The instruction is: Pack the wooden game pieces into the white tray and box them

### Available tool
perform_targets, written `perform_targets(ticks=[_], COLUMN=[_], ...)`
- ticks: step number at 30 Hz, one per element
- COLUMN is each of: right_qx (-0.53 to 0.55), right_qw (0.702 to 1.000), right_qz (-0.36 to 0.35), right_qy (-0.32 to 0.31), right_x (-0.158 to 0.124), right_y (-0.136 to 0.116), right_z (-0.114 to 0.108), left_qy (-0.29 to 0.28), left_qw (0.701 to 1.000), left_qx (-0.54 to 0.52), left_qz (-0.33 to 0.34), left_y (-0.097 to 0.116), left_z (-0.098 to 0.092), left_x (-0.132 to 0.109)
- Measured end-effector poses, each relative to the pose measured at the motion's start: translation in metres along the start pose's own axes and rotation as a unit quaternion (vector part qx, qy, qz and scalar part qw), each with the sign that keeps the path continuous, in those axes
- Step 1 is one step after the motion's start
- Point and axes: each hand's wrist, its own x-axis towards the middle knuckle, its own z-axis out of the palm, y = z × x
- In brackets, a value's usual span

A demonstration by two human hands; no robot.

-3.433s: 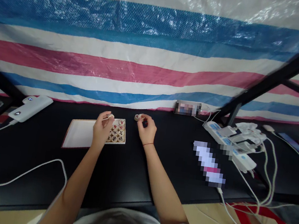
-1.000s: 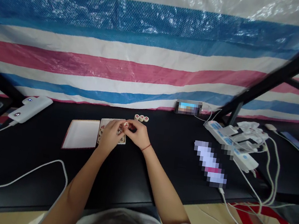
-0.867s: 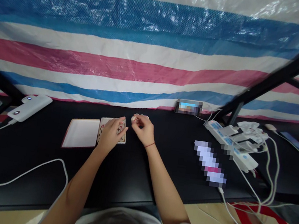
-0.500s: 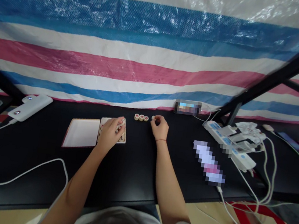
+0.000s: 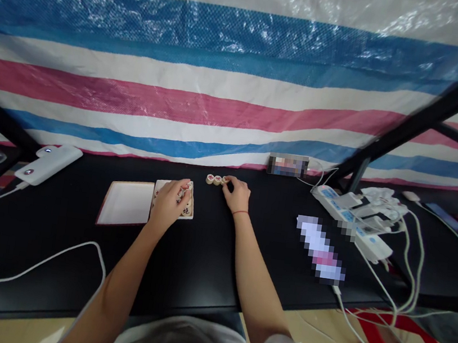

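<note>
My left hand (image 5: 170, 203) is over a white box (image 5: 190, 218) of round Chinese chess pieces, thumb and fingers closed round a piece (image 5: 189, 186) at its back right corner. More pieces (image 5: 186, 210) show beneath the thumb; the palm hides the rest. Further back on the black table, pale pieces (image 5: 210, 179) with red characters stand in a short row. At the right end of that row my right hand (image 5: 237, 195) pinches a piece (image 5: 225, 180), partly covered by the fingertips.
An open lid (image 5: 126, 202) lies left of the box. A white power bank (image 5: 48, 165) with a cable is at far left. On the right are a pixelated phone (image 5: 320, 248), a power strip (image 5: 352, 223) with plugs, and another pixelated device (image 5: 288, 165). A striped sheet (image 5: 221, 108) hangs behind.
My right hand has moved left with a piece, from just beside the row to its right end. My left hand stays at the box with barely any movement.
</note>
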Motion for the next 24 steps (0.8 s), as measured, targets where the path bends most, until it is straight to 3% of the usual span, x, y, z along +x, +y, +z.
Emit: perform_targets(ticks=[10,15,20,24], right_qx=[0.004,0.032,0.106,0.093], right_qw=[1.000,0.997,0.991,0.991], right_qz=[0.002,-0.018,-0.074,-0.072], right_qy=[-0.002,0.075,-0.045,-0.070], right_x=[-0.001,-0.009,-0.028,-0.036], right_y=[-0.005,-0.026,-0.065,-0.079], right_z=[-0.005,-0.011,0.002,0.013], left_qy=[0.005,0.058,0.024,0.000], left_qw=[1.000,0.983,0.962,0.964], left_qx=[0.016,0.128,0.224,0.240], left_qz=[-0.015,-0.116,-0.155,-0.117], left_y=[0.000,-0.012,-0.017,-0.008], left_z=[-0.003,-0.015,-0.016,0.001], left_x=[0.004,0.006,0.007,0.010])
